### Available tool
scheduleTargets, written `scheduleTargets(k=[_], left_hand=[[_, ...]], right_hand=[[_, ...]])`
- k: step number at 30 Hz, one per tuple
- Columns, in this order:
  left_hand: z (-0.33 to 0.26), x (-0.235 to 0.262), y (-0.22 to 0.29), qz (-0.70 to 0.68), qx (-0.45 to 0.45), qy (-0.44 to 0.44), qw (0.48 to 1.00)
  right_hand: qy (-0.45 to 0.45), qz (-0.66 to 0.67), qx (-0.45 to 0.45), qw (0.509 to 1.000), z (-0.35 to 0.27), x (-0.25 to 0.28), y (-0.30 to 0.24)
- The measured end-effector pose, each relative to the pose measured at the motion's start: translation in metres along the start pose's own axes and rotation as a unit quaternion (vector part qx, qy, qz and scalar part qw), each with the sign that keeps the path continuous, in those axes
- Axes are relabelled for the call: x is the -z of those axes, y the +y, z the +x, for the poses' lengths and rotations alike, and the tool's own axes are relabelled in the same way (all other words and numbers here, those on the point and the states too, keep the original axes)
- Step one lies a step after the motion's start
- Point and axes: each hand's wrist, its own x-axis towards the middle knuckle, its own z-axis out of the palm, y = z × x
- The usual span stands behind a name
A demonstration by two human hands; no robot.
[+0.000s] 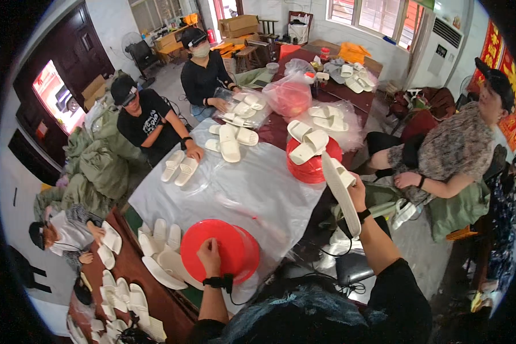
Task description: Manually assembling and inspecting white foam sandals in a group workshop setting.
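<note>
My right hand [358, 195], raised at the right of the table, grips a cream slide slipper [341, 192] whose sole faces left. Its fingers go behind the strap and are partly hidden. My left hand [210, 258] is over a red plastic bucket [235, 241] in front of me. The fingers of that hand are pinched together, and anything between them is too small to tell. Left of the bucket lies a cluster of cream slippers [161, 252]. Past the raised slipper, a crossed pair of slippers [308, 143] rests on another red bucket [312, 171].
Grey plastic sheeting [269, 189] covers the table. Across it, a person in black [140, 117] has a hand by a slipper pair [180, 167]. A masked person [206, 77] handles bagged slippers [243, 109]. Another person [456, 135] sits at the right. More slippers [123, 298] lie lower left.
</note>
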Motion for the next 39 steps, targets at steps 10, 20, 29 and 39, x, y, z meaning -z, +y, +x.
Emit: scheduleTargets(k=[10,20,29,39], left_hand=[[0.011,-0.003,0.018,-0.001,-0.051,-0.041,0.998],[0.007,-0.006,0.013,0.004,0.060,-0.045,0.997],[0.006,0.015,-0.037,0.199,0.137,-0.078,0.967],[0.036,-0.017,0.012,0.259,0.220,-0.037,0.940]], right_hand=[[-0.088,-0.365,0.135,0.917,0.063,0.007,-0.106],[0.059,-0.439,0.150,0.884,0.267,0.033,-0.055],[0.180,-0.374,0.069,0.907,0.470,0.022,-0.006],[0.122,-0.356,-0.040,0.926,0.571,0.018,0.061]])
